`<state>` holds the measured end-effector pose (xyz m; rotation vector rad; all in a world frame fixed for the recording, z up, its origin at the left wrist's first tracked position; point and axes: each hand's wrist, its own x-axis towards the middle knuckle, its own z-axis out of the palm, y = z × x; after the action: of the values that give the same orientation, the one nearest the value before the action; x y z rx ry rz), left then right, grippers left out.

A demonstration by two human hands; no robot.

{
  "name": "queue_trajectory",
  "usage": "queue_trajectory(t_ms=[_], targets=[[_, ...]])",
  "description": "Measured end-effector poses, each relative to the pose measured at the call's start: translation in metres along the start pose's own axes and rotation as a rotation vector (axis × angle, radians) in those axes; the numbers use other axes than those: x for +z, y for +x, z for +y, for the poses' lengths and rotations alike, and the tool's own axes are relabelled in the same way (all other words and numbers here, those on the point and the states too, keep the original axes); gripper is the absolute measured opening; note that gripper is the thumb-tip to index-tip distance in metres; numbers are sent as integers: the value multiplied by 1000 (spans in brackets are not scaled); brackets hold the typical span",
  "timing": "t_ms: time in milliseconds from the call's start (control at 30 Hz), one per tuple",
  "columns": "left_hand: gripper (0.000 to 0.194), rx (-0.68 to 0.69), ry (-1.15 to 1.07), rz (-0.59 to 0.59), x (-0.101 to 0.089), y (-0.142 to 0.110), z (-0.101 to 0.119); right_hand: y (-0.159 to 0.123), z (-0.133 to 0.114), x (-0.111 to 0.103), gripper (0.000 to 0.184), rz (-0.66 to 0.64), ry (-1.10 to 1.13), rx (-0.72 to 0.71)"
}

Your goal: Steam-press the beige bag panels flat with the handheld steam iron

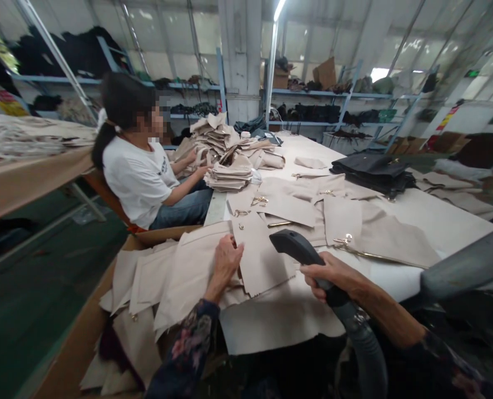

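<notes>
My right hand point(333, 275) is wrapped round the grip of a black hand-held nozzle point(298, 246), with a thick grey hose point(366, 349) running down from it. The nozzle's tip points left, over a beige fabric panel point(263, 260) with a small metal eyelet near its top. At that panel's left edge, my left hand point(225, 263) is closed, its fingertips curled on the fabric. Below the panel, another beige piece point(280, 318) hangs over the table's near edge. Beside my left hand, stacked beige pieces point(188, 266) lie in a cardboard box point(80, 316).
More beige pieces with gold clasps point(342, 239) spread over the white table point(450, 216). A black fabric stack point(371, 172) lies farther back. A seated co-worker point(136, 177) handles a beige pile point(230, 174) at left. A grey tube point(466, 277) crosses the right side.
</notes>
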<state>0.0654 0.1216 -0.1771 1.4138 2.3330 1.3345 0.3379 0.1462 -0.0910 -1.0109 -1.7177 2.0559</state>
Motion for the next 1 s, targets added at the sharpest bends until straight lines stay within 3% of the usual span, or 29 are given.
queue_trajectory(t_ms=[133, 233, 333, 433, 600, 800, 900, 1000], targets=[[30, -209, -459, -151, 18, 24, -10, 30, -11, 14, 32, -83, 51, 10], [40, -226, -840, -174, 23, 18, -11, 58, -15, 24, 31, -116, 30, 39], [37, -256, -991, -140, 23, 14, -9, 85, -14, 33, 29, -126, -1, 79], [39, -319, -1087, -137, 20, 14, -7, 108, -16, 38, 28, -115, -8, 72], [47, -372, -1162, -258, 17, 11, -6, 132, -36, 30, 30, 10, -113, -65], [45, -367, -1159, -245, 18, 10, -3, 105, -44, 13, 29, -14, -64, -16], [43, -352, -1146, -226, 19, 11, -1, 90, -33, 19, 27, -41, -85, 9], [43, -339, -1125, -232, 18, 10, -2, 99, -23, 29, 26, -50, -129, 42]])
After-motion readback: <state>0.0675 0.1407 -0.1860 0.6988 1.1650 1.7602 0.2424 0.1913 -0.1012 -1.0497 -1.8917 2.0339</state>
